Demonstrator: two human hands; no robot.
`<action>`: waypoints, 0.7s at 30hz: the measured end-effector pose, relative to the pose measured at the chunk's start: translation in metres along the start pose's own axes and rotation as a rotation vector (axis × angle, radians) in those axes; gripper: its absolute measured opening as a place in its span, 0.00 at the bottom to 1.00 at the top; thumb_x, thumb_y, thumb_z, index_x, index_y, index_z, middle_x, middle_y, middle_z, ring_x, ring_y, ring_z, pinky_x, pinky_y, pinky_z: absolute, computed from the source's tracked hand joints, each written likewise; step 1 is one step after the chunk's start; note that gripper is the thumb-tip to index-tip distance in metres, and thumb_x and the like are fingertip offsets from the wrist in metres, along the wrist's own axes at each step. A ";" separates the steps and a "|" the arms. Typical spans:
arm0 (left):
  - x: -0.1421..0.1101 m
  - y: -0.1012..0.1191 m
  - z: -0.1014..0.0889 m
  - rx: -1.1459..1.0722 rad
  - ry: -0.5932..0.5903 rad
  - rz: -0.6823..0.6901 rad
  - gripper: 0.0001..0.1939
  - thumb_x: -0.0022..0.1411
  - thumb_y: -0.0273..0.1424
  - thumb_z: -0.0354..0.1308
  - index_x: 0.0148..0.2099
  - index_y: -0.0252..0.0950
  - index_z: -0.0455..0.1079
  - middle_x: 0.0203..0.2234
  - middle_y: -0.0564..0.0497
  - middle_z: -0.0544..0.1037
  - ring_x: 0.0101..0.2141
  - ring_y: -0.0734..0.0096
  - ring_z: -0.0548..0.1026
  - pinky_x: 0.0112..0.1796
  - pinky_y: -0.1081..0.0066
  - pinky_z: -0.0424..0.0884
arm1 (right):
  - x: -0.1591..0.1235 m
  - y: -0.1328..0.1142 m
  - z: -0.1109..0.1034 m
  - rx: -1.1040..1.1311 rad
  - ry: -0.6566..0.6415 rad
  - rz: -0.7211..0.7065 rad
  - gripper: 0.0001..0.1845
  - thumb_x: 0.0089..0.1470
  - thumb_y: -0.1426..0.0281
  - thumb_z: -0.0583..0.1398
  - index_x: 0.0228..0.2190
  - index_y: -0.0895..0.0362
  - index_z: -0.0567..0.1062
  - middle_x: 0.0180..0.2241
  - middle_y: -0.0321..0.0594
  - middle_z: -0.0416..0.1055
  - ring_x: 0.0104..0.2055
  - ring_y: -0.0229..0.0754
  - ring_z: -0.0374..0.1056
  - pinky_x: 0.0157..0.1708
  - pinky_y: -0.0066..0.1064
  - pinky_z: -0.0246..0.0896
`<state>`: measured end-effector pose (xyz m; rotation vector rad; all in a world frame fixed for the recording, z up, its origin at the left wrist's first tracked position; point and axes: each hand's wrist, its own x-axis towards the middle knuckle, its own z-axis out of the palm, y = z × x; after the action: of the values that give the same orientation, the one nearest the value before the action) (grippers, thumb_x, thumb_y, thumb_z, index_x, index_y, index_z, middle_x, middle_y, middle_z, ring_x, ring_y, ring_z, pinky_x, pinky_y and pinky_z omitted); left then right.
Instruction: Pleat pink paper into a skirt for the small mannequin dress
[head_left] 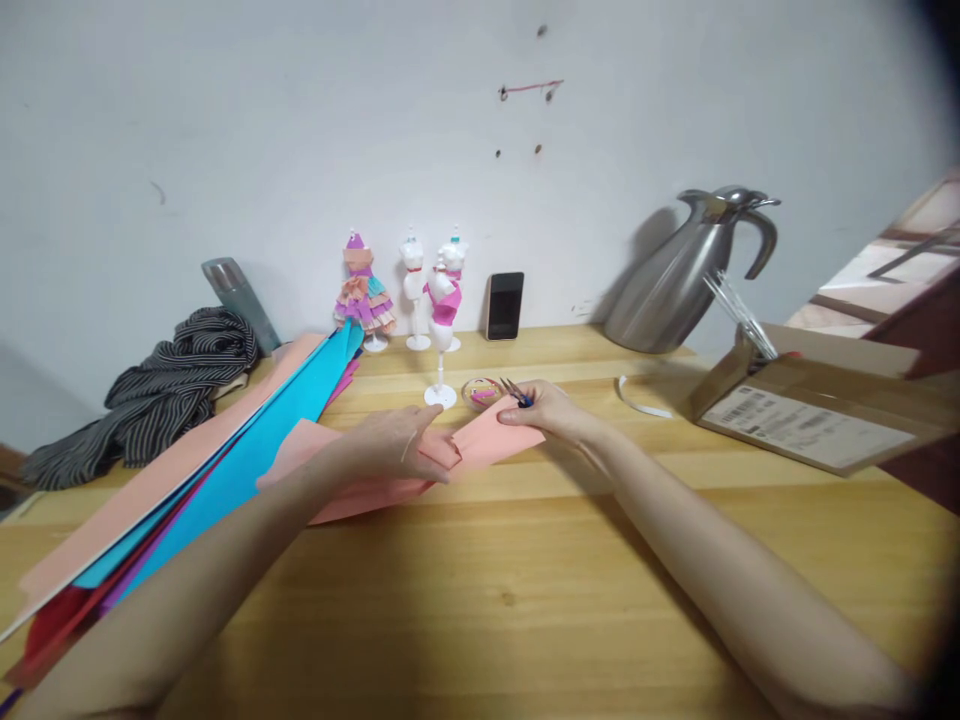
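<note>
Salmon-pink crepe paper (491,440) stretches between my two hands just above the table. My left hand (386,443) is closed on its left part, which hangs down behind the wrist. A torn-looking or cut edge shows by the left fingers. My right hand (553,412) pinches the right end of the paper between thumb and fingers. In that same hand are small scissors (517,393) with dark blades pointing up and left; their handles are mostly hidden. Right behind the paper stands a small white mannequin (442,325) with a magenta wrap, beside a round tape-like container (481,393).
Stacked coloured paper sheets (247,455) lie at left, near a striped cloth (176,375) and a bottle (240,305). A dressed mannequin (362,290), more white mannequins (414,285) and a phone (505,306) line the wall. A steel jug (675,285), white strip (643,405) and cardboard box (817,405) stand right.
</note>
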<state>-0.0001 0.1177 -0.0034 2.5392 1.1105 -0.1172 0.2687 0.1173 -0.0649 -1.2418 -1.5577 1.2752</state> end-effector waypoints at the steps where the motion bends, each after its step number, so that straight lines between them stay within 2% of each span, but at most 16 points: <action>1: -0.001 0.000 0.001 0.031 -0.004 -0.002 0.47 0.47 0.52 0.60 0.65 0.40 0.53 0.54 0.40 0.72 0.49 0.46 0.72 0.43 0.62 0.67 | 0.000 0.000 0.000 0.033 0.003 0.003 0.30 0.32 0.57 0.71 0.38 0.61 0.80 0.33 0.43 0.79 0.37 0.48 0.74 0.38 0.35 0.67; 4: -0.004 0.000 0.006 0.086 -0.003 0.062 0.54 0.44 0.53 0.62 0.68 0.38 0.48 0.55 0.38 0.70 0.51 0.44 0.70 0.45 0.60 0.66 | 0.001 0.001 0.000 0.123 0.023 -0.009 0.27 0.32 0.59 0.71 0.35 0.61 0.81 0.33 0.45 0.79 0.39 0.50 0.74 0.40 0.37 0.67; 5: -0.004 0.000 0.009 0.084 0.015 0.074 0.53 0.44 0.52 0.63 0.68 0.39 0.47 0.55 0.38 0.70 0.51 0.44 0.70 0.44 0.60 0.67 | 0.002 0.001 -0.001 0.143 0.031 -0.019 0.25 0.32 0.59 0.71 0.34 0.61 0.81 0.33 0.45 0.79 0.40 0.51 0.74 0.40 0.37 0.67; 7: -0.002 0.001 0.013 0.061 0.064 0.025 0.45 0.49 0.48 0.61 0.65 0.40 0.52 0.51 0.41 0.73 0.49 0.48 0.72 0.42 0.62 0.67 | 0.002 0.001 -0.001 0.167 0.037 -0.034 0.23 0.33 0.60 0.71 0.32 0.61 0.81 0.32 0.45 0.79 0.41 0.51 0.74 0.42 0.37 0.67; 9: 0.002 0.003 0.015 0.051 0.081 -0.084 0.28 0.55 0.44 0.55 0.57 0.40 0.64 0.43 0.44 0.78 0.42 0.52 0.75 0.38 0.64 0.67 | 0.002 -0.001 0.000 0.174 0.027 -0.037 0.22 0.34 0.61 0.71 0.33 0.60 0.81 0.32 0.45 0.79 0.43 0.51 0.73 0.43 0.37 0.66; 11: 0.006 0.004 0.013 0.059 0.023 -0.111 0.18 0.57 0.41 0.53 0.47 0.39 0.71 0.34 0.46 0.79 0.36 0.55 0.76 0.34 0.66 0.67 | 0.001 -0.005 0.001 0.170 0.017 -0.041 0.21 0.34 0.61 0.71 0.32 0.60 0.81 0.32 0.44 0.79 0.44 0.51 0.73 0.43 0.37 0.66; 12: 0.007 0.005 0.011 0.053 -0.009 -0.081 0.18 0.56 0.41 0.54 0.46 0.39 0.71 0.34 0.46 0.79 0.35 0.55 0.76 0.33 0.66 0.66 | 0.000 -0.007 0.001 0.166 0.016 -0.048 0.20 0.34 0.61 0.71 0.31 0.60 0.81 0.32 0.44 0.79 0.44 0.51 0.72 0.43 0.37 0.65; 14: 0.009 0.005 0.006 -0.010 -0.072 0.017 0.24 0.51 0.42 0.59 0.50 0.40 0.69 0.38 0.46 0.78 0.37 0.54 0.76 0.34 0.65 0.67 | -0.002 -0.012 0.001 0.146 0.034 -0.077 0.18 0.34 0.61 0.71 0.28 0.60 0.81 0.29 0.43 0.78 0.42 0.51 0.72 0.41 0.36 0.65; 17: 0.010 0.009 -0.003 -0.191 -0.125 0.153 0.40 0.47 0.46 0.63 0.61 0.41 0.60 0.48 0.45 0.75 0.44 0.53 0.74 0.40 0.65 0.68 | -0.006 -0.019 0.000 0.091 0.097 -0.132 0.16 0.32 0.62 0.71 0.23 0.59 0.78 0.22 0.38 0.74 0.33 0.46 0.71 0.35 0.34 0.64; 19: 0.013 0.014 -0.007 -0.248 -0.106 0.186 0.41 0.47 0.45 0.63 0.62 0.40 0.59 0.49 0.45 0.74 0.44 0.55 0.74 0.40 0.66 0.68 | -0.009 -0.023 -0.002 0.051 0.127 -0.155 0.15 0.32 0.62 0.71 0.22 0.59 0.77 0.20 0.35 0.71 0.28 0.42 0.68 0.32 0.33 0.63; 21: 0.017 0.021 -0.008 -0.226 -0.068 0.176 0.36 0.46 0.43 0.62 0.58 0.39 0.63 0.44 0.47 0.76 0.40 0.58 0.74 0.36 0.68 0.67 | -0.011 -0.024 -0.004 0.024 0.128 -0.171 0.16 0.34 0.62 0.71 0.22 0.60 0.77 0.20 0.35 0.70 0.27 0.40 0.66 0.31 0.32 0.61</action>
<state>0.0259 0.1194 0.0066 2.3975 0.8199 -0.0304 0.2705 0.1072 -0.0405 -1.1269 -1.5172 1.0816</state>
